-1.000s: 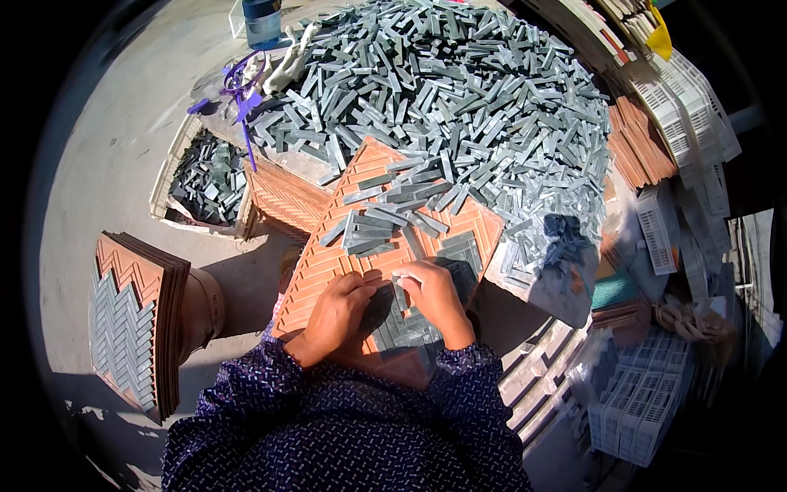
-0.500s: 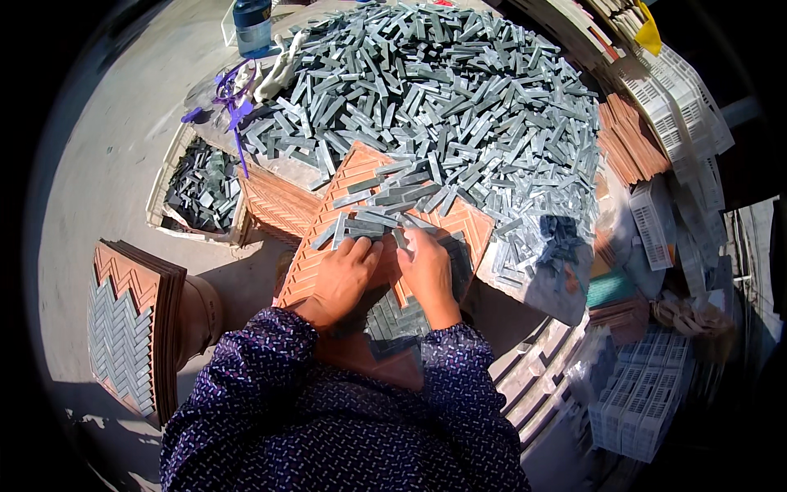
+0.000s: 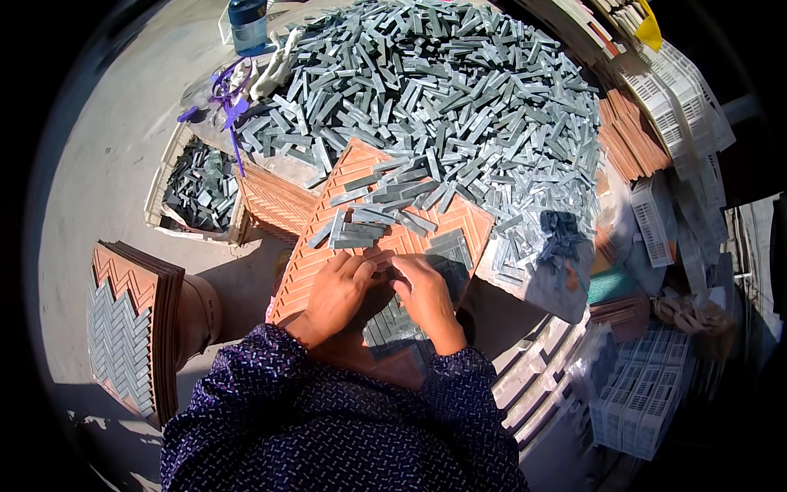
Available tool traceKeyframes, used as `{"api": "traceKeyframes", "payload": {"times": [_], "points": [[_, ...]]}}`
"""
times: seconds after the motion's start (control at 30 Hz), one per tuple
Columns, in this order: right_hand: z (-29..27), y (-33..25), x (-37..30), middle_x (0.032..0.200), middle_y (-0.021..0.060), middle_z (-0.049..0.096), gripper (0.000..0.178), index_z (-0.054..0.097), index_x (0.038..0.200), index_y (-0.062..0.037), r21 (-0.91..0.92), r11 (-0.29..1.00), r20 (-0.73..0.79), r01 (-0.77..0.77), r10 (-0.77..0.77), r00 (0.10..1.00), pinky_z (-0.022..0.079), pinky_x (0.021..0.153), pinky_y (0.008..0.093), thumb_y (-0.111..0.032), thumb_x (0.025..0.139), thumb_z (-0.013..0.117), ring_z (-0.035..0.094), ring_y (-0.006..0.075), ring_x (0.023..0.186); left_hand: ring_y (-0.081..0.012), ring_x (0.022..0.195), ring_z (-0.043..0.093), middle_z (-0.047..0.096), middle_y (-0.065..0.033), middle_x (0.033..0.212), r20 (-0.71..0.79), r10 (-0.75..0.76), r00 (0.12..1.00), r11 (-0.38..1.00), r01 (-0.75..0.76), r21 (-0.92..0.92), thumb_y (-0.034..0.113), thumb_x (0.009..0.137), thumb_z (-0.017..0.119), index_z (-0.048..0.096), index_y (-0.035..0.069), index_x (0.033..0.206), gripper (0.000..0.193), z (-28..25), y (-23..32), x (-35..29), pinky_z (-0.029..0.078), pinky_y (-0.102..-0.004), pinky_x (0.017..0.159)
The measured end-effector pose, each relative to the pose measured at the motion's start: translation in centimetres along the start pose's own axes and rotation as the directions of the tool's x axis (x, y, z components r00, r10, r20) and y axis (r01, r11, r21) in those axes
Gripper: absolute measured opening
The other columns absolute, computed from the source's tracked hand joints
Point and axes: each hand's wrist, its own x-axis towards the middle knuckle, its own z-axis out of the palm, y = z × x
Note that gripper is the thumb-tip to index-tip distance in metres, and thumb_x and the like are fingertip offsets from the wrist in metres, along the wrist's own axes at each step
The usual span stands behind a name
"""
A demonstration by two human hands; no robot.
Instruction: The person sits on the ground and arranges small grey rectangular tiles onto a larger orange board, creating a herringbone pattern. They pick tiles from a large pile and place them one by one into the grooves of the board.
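Note:
An orange herringbone mould tray [image 3: 299, 283] lies tilted in front of me, its grooves partly filled with grey stone strips [image 3: 449, 256]. Over its middle, my left hand [image 3: 338, 293] has its fingers curled together. Close beside it, my right hand [image 3: 425, 297] bends its thumb and fingers down toward the grooves. Both hands are closed at the fingertips, and whatever they hold is hidden. Just beyond the fingers, a loose cluster of strips [image 3: 361, 228] rests on the tray. More laid strips [image 3: 389, 328] show in shadow under my right wrist.
A large heap of grey strips [image 3: 426, 90] covers the table beyond. At left stand a crate of dark pieces [image 3: 156, 193] and a stack of mould trays [image 3: 164, 328]. White plastic baskets [image 3: 639, 394] stand at right. A blue bottle [image 3: 247, 29] stands at the back left.
Both hands have drawn back toward me, off the loose cluster and over the bare grooves. The strip that showed at my right fingertips is no longer visible there.

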Motion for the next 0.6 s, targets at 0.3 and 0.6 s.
{"api": "traceKeyframes", "payload": {"times": [0.3,0.6], "points": [[-1.0,0.9,0.1,0.096,0.0157,0.062,0.029,0.062,0.107,-0.0032,0.087,0.995,0.133,0.046,-0.058,0.989,0.049,0.074,0.0408,-0.001,0.078,0.065,0.061,0.0359,0.086,-0.0264,0.087,0.054,0.060,-0.0078,0.095,-0.014,0.013,1.000,1.000,-0.013,0.016,0.008,0.071,0.070,0.064,0.003,0.099,0.029,-0.7,-1.5,-1.0,0.047,-0.0356,0.077],[-0.7,0.4,0.5,0.095,0.0168,0.062,0.028,0.060,0.108,-0.0011,0.166,0.986,0.019,0.036,-0.040,0.999,0.050,0.070,0.0393,-0.003,0.080,0.064,0.062,0.0349,0.083,-0.0288,0.084,0.058,0.062,-0.0101,0.097,-0.022,-0.095,0.995,0.994,0.093,-0.063,0.005,0.074,0.066,0.063,0.002,0.102,0.028,-0.5,0.1,-2.2,0.050,-0.0367,0.073]]}}
